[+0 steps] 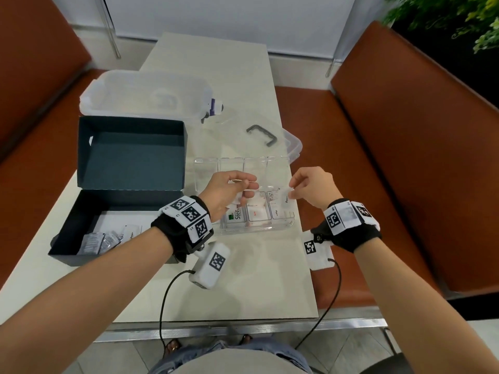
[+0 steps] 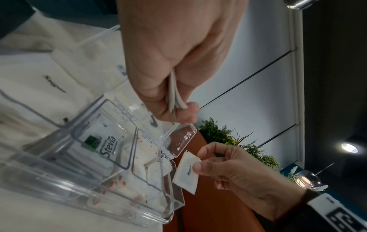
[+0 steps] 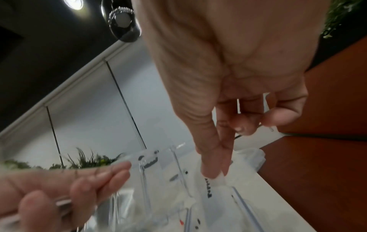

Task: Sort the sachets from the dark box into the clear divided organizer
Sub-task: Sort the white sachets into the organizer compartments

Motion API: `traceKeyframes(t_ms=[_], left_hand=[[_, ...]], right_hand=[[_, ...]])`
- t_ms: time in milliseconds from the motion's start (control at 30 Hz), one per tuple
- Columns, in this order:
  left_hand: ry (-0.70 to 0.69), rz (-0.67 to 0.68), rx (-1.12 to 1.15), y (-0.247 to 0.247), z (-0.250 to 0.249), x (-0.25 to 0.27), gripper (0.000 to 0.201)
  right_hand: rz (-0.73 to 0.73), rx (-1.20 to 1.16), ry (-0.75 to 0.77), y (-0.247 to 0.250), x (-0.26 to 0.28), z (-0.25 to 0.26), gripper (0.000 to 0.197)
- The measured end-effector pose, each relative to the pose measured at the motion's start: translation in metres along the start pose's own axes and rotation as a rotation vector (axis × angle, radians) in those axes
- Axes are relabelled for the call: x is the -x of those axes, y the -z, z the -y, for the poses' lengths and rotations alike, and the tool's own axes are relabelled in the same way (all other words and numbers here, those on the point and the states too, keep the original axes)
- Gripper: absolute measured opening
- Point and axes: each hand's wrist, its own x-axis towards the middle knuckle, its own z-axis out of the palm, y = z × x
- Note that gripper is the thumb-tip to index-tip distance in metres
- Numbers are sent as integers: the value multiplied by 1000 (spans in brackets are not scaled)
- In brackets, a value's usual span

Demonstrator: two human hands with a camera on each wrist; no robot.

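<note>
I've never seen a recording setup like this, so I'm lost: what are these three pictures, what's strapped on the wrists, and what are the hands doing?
No machine here: a person works with bare hands, wearing black wrist straps with coded white tags and small cameras. The wide picture comes from a camera on the head, looking down. The other two come from the wrist cameras, looking along each hand.

On the pale table lies an open dark box with a few sachets left, and a clear divided organizer whose near compartments already hold sachets, one reading Stevia. Behind stand a frosted plastic tub and its lid with a grey handle.

The left hand holds a small stack of sachets. The right hand pinches a single white sachet above the organizer's right end.
</note>
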Motion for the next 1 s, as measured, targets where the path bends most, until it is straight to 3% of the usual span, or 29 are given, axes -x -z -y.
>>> traceKeyframes(t_ms=[300, 500, 667, 900, 1000], left_hand=[[36, -14, 4, -3, 3, 0, 15], [51, -24, 16, -2, 1, 1, 14], [61, -33, 36, -2, -1, 2, 15], [138, 9, 190, -5, -11, 7, 20], [158, 58, 264, -5, -14, 9, 38]], right_hand=[[98, 117, -52, -22, 0, -3, 21], [62, 255, -74, -36, -2, -4, 20], [-15, 446, 35, -49, 2, 1, 11], [-94, 671, 193, -62, 9, -1, 14], [-155, 654, 207, -59, 12, 0, 11]])
